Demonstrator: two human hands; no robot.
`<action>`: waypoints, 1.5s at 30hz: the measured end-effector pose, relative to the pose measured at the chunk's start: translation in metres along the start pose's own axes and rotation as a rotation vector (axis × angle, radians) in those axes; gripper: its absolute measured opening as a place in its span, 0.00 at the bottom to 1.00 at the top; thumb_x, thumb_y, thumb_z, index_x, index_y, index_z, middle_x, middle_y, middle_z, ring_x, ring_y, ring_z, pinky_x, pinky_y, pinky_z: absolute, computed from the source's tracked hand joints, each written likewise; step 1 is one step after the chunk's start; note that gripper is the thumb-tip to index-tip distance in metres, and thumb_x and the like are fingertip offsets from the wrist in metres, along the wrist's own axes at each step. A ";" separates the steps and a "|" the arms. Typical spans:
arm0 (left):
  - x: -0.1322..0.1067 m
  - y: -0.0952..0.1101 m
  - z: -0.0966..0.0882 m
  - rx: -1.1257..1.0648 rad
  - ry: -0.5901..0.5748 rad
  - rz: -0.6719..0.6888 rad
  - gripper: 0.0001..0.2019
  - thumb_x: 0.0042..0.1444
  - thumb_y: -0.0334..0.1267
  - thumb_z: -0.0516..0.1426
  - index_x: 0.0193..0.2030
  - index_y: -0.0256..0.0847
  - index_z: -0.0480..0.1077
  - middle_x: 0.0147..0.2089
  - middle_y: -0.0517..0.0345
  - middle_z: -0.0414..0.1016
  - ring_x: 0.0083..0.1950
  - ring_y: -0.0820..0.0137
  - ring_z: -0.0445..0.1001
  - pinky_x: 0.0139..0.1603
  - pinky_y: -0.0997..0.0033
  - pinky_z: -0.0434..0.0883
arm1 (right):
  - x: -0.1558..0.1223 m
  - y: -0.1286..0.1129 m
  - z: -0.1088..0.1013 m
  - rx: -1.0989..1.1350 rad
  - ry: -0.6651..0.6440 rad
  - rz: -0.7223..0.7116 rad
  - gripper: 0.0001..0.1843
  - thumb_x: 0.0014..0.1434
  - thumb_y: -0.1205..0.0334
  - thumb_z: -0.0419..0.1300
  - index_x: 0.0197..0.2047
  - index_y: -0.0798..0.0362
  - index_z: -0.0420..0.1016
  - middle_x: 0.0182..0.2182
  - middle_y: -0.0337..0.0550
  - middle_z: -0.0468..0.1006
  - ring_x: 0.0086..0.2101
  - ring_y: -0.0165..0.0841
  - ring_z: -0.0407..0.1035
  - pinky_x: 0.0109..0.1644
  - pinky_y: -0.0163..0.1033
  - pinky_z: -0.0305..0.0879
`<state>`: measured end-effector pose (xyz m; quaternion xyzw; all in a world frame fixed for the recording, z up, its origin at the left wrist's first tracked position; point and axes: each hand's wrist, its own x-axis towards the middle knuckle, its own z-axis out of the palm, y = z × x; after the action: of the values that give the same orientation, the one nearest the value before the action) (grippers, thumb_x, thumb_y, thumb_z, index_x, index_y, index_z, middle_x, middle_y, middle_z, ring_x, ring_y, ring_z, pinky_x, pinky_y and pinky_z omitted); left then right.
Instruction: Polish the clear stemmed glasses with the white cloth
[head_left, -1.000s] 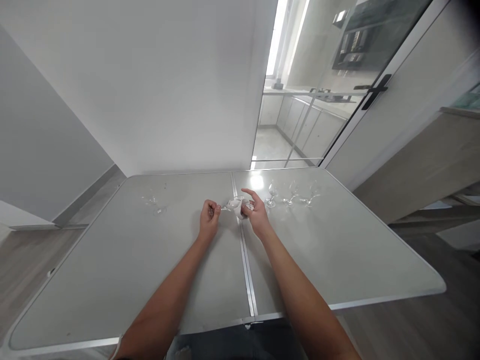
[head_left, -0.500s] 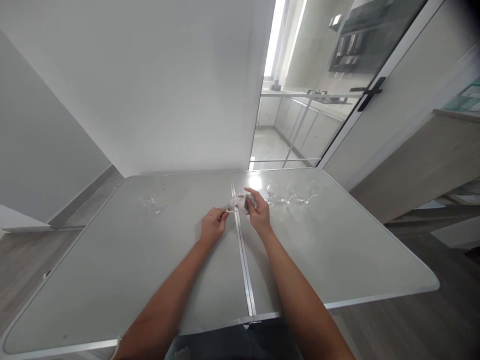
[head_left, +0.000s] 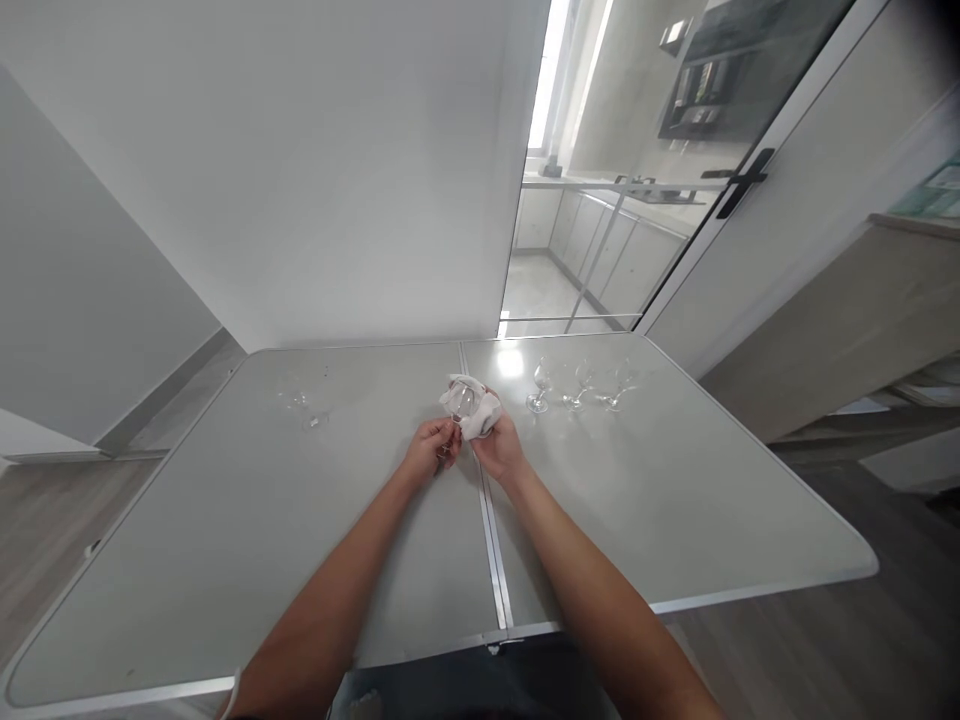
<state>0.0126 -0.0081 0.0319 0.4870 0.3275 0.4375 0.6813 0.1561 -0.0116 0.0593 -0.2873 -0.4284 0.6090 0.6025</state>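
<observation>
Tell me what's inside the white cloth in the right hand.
The white cloth partly surrounds the bowl of a clear glass. The glass's far side and whatever lies under the folds are covered and can't be seen.

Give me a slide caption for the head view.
Left hand holding a clear glass, right hand holding a white cloth against it.

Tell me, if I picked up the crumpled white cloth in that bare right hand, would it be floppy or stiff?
The crumpled white cloth would probably be floppy, because it bends around the clear, rounded glass. It's likely light, since it's small enough to bunch in the bare right hand. Tugging it might jiggle the glass, as they seem to touch.
</observation>
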 end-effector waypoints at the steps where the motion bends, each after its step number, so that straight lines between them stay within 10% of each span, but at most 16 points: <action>1: 0.000 0.000 0.000 -0.049 -0.030 -0.045 0.23 0.55 0.57 0.62 0.27 0.38 0.68 0.21 0.60 0.65 0.18 0.77 0.58 0.16 0.76 0.56 | -0.001 -0.002 0.000 0.017 -0.014 -0.016 0.20 0.60 0.48 0.58 0.50 0.49 0.76 0.41 0.47 0.80 0.41 0.39 0.74 0.41 0.42 0.74; 7: -0.003 0.001 0.003 -0.052 -0.133 -0.127 0.22 0.56 0.57 0.62 0.27 0.39 0.66 0.22 0.62 0.62 0.19 0.77 0.55 0.16 0.76 0.53 | 0.002 -0.007 -0.010 -0.061 0.050 -0.102 0.29 0.56 0.47 0.66 0.57 0.50 0.73 0.51 0.50 0.79 0.43 0.39 0.74 0.42 0.41 0.74; 11: 0.000 -0.006 0.004 0.257 0.052 0.079 0.25 0.60 0.58 0.57 0.23 0.39 0.66 0.20 0.61 0.63 0.19 0.76 0.57 0.19 0.75 0.54 | -0.001 -0.005 -0.009 -0.379 0.275 -0.271 0.38 0.52 0.54 0.71 0.64 0.50 0.67 0.53 0.49 0.76 0.49 0.39 0.72 0.54 0.44 0.71; 16: -0.001 -0.008 -0.002 0.631 0.215 0.356 0.17 0.60 0.44 0.59 0.22 0.39 0.71 0.22 0.58 0.71 0.24 0.72 0.65 0.28 0.73 0.59 | -0.005 -0.007 -0.004 -0.732 0.255 -0.496 0.38 0.51 0.57 0.71 0.64 0.50 0.68 0.59 0.54 0.71 0.60 0.46 0.65 0.66 0.52 0.62; 21: -0.005 0.002 0.002 0.640 0.157 0.366 0.17 0.60 0.46 0.60 0.23 0.40 0.73 0.23 0.57 0.73 0.25 0.72 0.65 0.29 0.73 0.60 | -0.001 -0.007 -0.006 -0.419 0.244 -0.239 0.35 0.49 0.53 0.73 0.59 0.51 0.72 0.52 0.51 0.77 0.48 0.43 0.74 0.53 0.48 0.73; 28: -0.006 -0.001 0.004 0.109 -0.121 -0.025 0.28 0.55 0.62 0.61 0.21 0.37 0.68 0.17 0.60 0.64 0.16 0.79 0.52 0.17 0.76 0.47 | -0.004 0.003 -0.004 0.016 -0.095 0.088 0.25 0.50 0.42 0.68 0.42 0.53 0.78 0.36 0.49 0.82 0.34 0.40 0.77 0.30 0.40 0.74; 36: 0.000 -0.013 0.009 0.216 0.098 0.085 0.22 0.55 0.54 0.62 0.22 0.38 0.68 0.19 0.59 0.69 0.17 0.75 0.64 0.18 0.75 0.61 | -0.006 0.019 0.005 -0.226 0.249 0.091 0.21 0.43 0.47 0.75 0.28 0.54 0.74 0.19 0.38 0.74 0.16 0.30 0.63 0.14 0.36 0.61; 45: -0.006 -0.002 0.013 0.297 0.228 0.359 0.11 0.58 0.44 0.61 0.41 0.39 0.77 0.39 0.53 0.79 0.41 0.64 0.75 0.43 0.67 0.73 | -0.001 0.018 0.006 -0.093 0.286 -0.070 0.19 0.44 0.53 0.76 0.37 0.54 0.80 0.34 0.43 0.82 0.32 0.34 0.75 0.37 0.39 0.73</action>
<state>0.0218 -0.0184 0.0342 0.5795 0.3713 0.5505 0.4725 0.1429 -0.0124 0.0464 -0.3836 -0.3759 0.5199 0.6643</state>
